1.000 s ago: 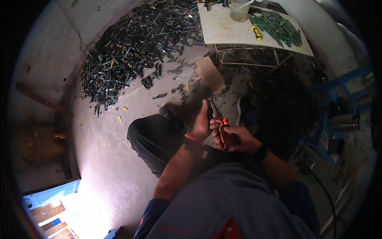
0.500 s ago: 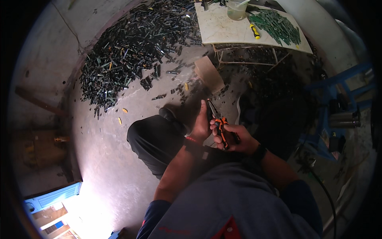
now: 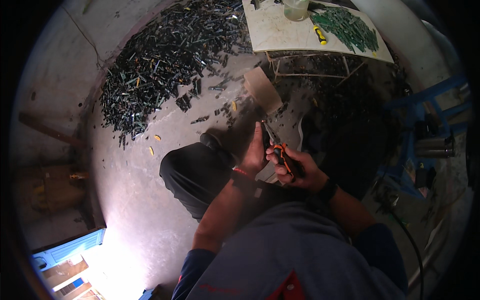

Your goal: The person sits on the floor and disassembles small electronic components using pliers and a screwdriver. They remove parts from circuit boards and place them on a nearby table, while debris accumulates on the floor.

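My right hand (image 3: pixel 304 170) is wrapped round a pair of pliers (image 3: pixel 283 154) with orange and black handles and long narrow metal jaws. The jaws point up and to the left, away from my body. Close on their left is my left hand (image 3: pixel 254 154), its thumb stretched along a dark narrow piece (image 3: pixel 265 134). The fingers are curled round that piece, and most of it is hidden. Near the jaw tips shows a small copper-coloured spot; whether the jaws grip it is too small to tell. Both hands are above my lap, between my dark-trousered legs.
A large heap of dark narrow pieces (image 3: pixel 150 75) covers the floor ahead on the left. A brown block (image 3: pixel 262 91) lies before a low table (image 3: pixel 275 37) bearing green strips (image 3: pixel 347 30), a yellow-black screwdriver (image 3: pixel 320 35) and a tub (image 3: pixel 296 10). Right stands a blue frame (image 3: pixel 405 155).
The pliers' handles have come closer together in my right hand, which has shifted slightly. My left hand stays beside the jaws, still round the dark piece. The view has tilted a little.
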`<state>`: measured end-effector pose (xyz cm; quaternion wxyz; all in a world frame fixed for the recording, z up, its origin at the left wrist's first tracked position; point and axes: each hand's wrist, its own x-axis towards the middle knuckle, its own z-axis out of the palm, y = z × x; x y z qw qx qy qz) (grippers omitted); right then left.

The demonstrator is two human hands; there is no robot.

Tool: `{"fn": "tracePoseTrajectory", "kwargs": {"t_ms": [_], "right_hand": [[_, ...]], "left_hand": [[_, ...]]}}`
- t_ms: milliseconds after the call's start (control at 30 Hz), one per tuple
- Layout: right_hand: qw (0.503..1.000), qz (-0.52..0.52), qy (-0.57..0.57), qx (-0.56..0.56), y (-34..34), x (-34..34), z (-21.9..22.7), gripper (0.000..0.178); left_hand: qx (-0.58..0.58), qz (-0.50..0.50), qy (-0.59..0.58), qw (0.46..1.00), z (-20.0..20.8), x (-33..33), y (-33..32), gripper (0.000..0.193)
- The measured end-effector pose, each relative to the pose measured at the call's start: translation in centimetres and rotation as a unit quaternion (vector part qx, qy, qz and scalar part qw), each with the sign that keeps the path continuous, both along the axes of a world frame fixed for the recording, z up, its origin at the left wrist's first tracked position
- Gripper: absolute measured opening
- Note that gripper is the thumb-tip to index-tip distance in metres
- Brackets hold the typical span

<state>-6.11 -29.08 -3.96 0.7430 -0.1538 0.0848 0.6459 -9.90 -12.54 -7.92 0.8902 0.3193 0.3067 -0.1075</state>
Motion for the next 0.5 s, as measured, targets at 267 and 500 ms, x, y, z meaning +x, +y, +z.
{"fn": "tracePoseTrajectory", "kwargs": {"t_ms": [267,500], "right_hand": [[0.996,0.052,-0.045,-0.052,-0.7,0.8,0.7,0.044],[0.921,0.22,-0.269,-0.173,-1.8,4.1,4.2,0.035]], "left_hand": [[0.008,-0.013,-0.025,1.0,1.6,-0.2,-0.2,0.062],[0.016,-0.045,-0.048,0.998,2.2,-1.7,-0.3,0.061]]}}
